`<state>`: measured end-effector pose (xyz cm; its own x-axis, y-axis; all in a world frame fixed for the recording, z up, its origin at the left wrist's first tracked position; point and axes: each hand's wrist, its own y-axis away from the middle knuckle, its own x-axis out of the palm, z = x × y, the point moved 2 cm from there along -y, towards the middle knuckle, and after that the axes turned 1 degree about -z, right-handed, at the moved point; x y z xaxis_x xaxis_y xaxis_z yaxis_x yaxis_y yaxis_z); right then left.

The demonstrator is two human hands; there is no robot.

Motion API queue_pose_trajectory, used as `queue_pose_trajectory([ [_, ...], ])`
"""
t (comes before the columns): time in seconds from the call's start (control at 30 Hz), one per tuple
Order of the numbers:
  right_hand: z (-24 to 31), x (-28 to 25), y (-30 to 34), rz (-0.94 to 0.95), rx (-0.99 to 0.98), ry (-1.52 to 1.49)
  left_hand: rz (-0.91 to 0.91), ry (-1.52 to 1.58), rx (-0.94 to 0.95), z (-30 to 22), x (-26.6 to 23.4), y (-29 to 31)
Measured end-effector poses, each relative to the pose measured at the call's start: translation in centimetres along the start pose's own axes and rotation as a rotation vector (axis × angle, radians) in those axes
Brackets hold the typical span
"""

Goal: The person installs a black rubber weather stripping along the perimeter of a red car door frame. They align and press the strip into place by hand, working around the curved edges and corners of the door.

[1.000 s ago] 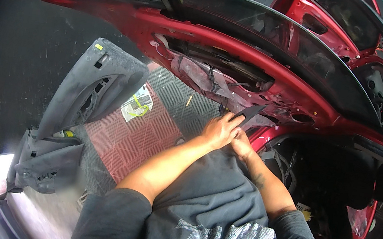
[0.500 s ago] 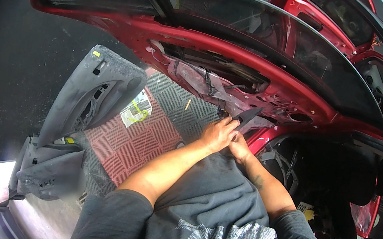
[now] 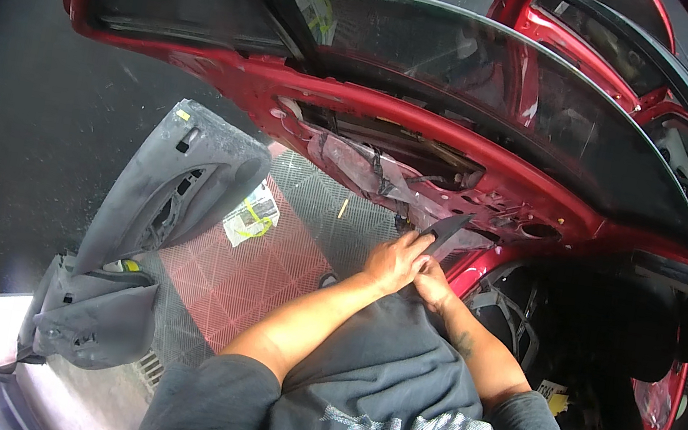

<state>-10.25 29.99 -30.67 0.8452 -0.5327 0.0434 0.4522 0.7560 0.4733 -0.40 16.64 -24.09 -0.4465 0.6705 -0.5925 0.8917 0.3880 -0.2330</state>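
A dark grey, pointed flat trim piece (image 3: 448, 228) is held close in front of my body. My left hand (image 3: 396, 261) is closed on its near end, fingers over the top. Close against it, my right hand (image 3: 434, 285) has its fingers curled at the same end, partly hidden by the left. Just beyond the piece is the inner side of an open red car door (image 3: 537, 192), stripped of its panel, with torn plastic sheeting (image 3: 352, 162) and dark wiring hanging from it.
A grey door panel (image 3: 149, 193) stands at the left, against another grey panel (image 3: 98, 320). Printed paper with a yellow-green strap (image 3: 254, 217) lies on the red and grey floor tiles (image 3: 235, 279). The dark car interior (image 3: 606, 320) opens at my right.
My view has tilted a little, so the door and panels sit lower and slightly farther right. Both hands stay together on the trim piece, with the left fingers slightly more extended along it.
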Motion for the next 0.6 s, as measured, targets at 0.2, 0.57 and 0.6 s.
queue_pose_trajectory([
  [0.2, 0.5, 0.3, 0.4, -0.035, 0.007, -0.039, -0.008, -0.043, -0.004, -0.4, 0.0, 0.0],
  [0.57, 1.1, 0.6, 1.0, -0.080, 0.012, -0.057, -0.075, -0.065, 0.068, 0.7, 0.9, 0.6],
  [0.6, 0.8, 0.5, 1.0, -0.075, 0.007, -0.050, -0.083, -0.054, 0.080, 0.7, 1.0, 0.6],
])
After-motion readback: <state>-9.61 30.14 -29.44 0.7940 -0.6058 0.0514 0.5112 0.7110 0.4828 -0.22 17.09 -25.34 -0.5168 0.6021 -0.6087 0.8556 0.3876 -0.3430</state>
